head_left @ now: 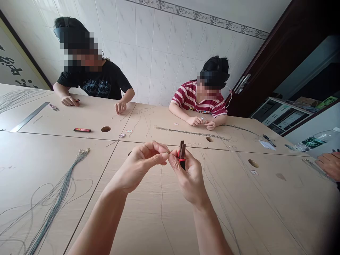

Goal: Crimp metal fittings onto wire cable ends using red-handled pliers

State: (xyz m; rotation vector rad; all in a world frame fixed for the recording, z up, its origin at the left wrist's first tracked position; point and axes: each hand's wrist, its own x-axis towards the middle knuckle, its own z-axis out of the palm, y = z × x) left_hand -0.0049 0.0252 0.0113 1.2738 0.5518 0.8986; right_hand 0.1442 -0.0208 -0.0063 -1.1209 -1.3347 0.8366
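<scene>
My left hand (142, 164) is closed in a pinch on the end of a thin dark cord (162, 198), which hangs from the fingertips and runs down over the table. Touching it, my right hand (190, 177) has thumb and forefinger at the same spot. Small pliers (182, 150) with red and black handles are gripped in that right hand, jaws pointing up. Whatever tiny part lies between the fingertips is hidden. To the left lies a bundle of grey-green cords (65, 187) with small metal ends.
Across the wooden table (138, 219) sit two people with their hands on small work. A metal ruler (30, 116), a red and black box-shaped tool (82, 130), another cord bundle (186, 131) and a plastic bottle (317, 141) lie around. Another person's hand (329, 165) shows at right.
</scene>
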